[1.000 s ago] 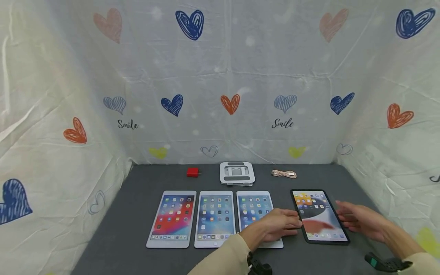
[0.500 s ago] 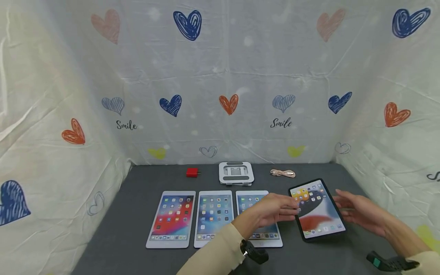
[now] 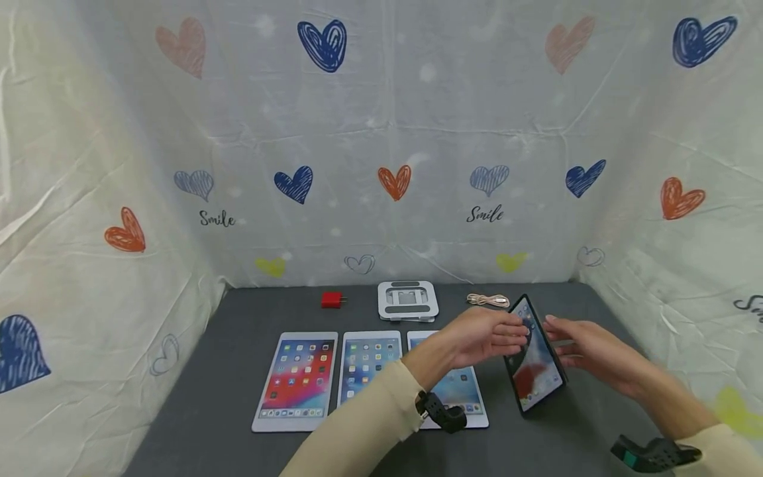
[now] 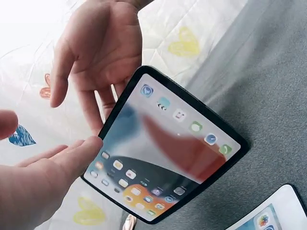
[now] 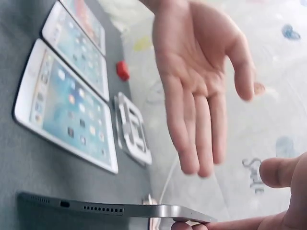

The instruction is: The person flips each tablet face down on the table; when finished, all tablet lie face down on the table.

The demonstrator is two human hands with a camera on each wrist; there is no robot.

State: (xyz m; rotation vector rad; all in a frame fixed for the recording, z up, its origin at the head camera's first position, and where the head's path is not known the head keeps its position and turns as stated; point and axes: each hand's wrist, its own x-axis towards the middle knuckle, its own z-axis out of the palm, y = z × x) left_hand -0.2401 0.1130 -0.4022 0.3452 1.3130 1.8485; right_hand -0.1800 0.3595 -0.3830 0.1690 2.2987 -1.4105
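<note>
In the head view a black-framed tablet (image 3: 538,379) with a lit home screen stands tilted on the right side, its screen turned to the left. My left hand (image 3: 490,336) has its fingers extended, the tips overlapping the upper left of the screen. On the other side, my right hand (image 3: 587,346) reaches to the tablet's right edge with fingers behind it. The left wrist view shows the right palm (image 4: 103,52) uncurled, thumb away from the tablet. The tablet's slim edge (image 5: 105,209), with port and speaker holes, faces the right wrist camera, fingertips (image 5: 188,225) against its far end.
Three white tablets lie in a row: one with a red screen (image 3: 298,381), a middle one (image 3: 371,358), and one (image 3: 459,394) partly under my left arm. Behind them are a red charger plug (image 3: 331,299), a folded silver stand (image 3: 408,311) and a coiled cable (image 3: 485,300).
The black tablet has gone from lying flat to tilted up, turning its screen leftward. Both hands have risen with it, moving farther back, and the right hand has also shifted left.
</note>
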